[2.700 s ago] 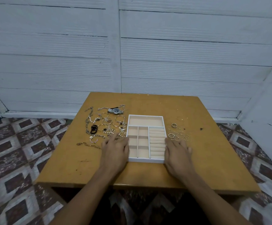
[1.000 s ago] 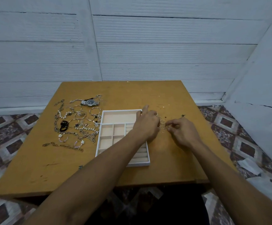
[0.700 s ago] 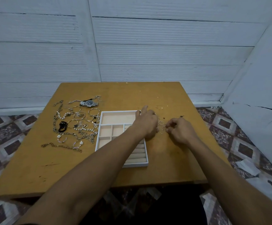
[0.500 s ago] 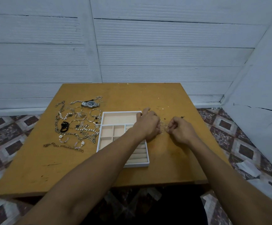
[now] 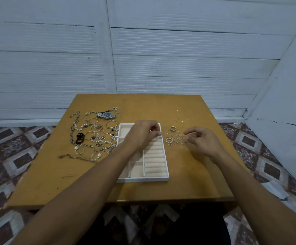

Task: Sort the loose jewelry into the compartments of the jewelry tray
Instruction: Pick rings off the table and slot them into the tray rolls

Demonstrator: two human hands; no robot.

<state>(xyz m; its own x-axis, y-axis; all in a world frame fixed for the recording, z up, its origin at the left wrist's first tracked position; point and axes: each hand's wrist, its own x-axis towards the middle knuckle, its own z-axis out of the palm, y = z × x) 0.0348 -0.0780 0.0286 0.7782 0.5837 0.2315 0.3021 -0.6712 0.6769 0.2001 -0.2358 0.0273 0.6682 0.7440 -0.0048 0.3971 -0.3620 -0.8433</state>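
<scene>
Rings [image 5: 175,139] lie in a loose cluster on the table [image 5: 187,177] just right of the jewelry tray [image 5: 143,179]. Most are thin wire hoops, with one thicker band [image 5: 173,128] at the cluster's far edge. They look very light, stiff and slick, likely to skid or roll if nudged, so each is best pinched across its hoop with thumb and forefinger tips. The left hand [image 5: 141,134] hovers over the tray's far end, fingertips drawn together above the padded ring rolls [image 5: 155,161]; whether a ring sits between them is too small to tell. The right hand [image 5: 203,139] hangs right of the tray over the cluster, thumb and forefinger nearly meeting, and I cannot tell if it holds anything. Chains and bangles [image 5: 94,137] lie left of the tray.
</scene>
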